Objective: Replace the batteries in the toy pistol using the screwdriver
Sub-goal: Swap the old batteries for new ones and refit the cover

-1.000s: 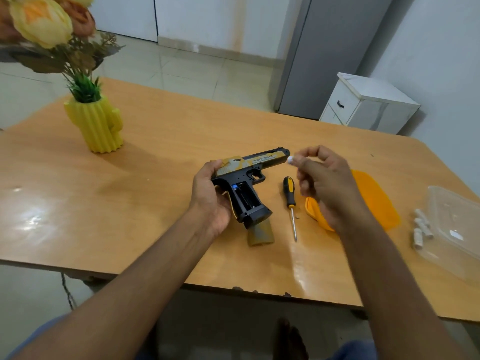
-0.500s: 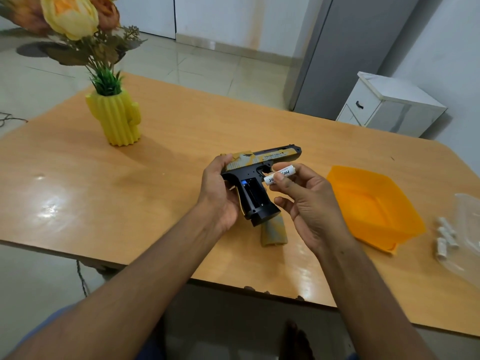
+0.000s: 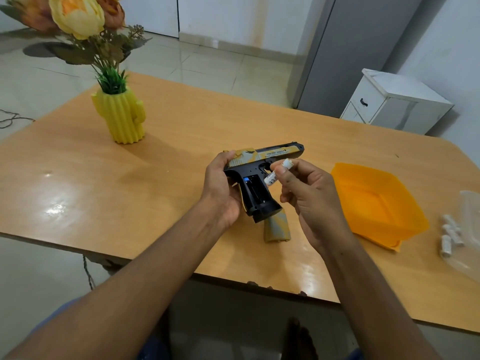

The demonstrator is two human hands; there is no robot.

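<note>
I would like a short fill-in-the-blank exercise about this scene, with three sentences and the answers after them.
1. The left hand holds the toy pistol, and the right hand pinches a white ____.
2. The battery compartment in the pistol's grip is ____, with its cover lying on the table.
3. The plastic tub to the right of the hands is ____ in colour.

Missing words: battery; open; orange
</note>
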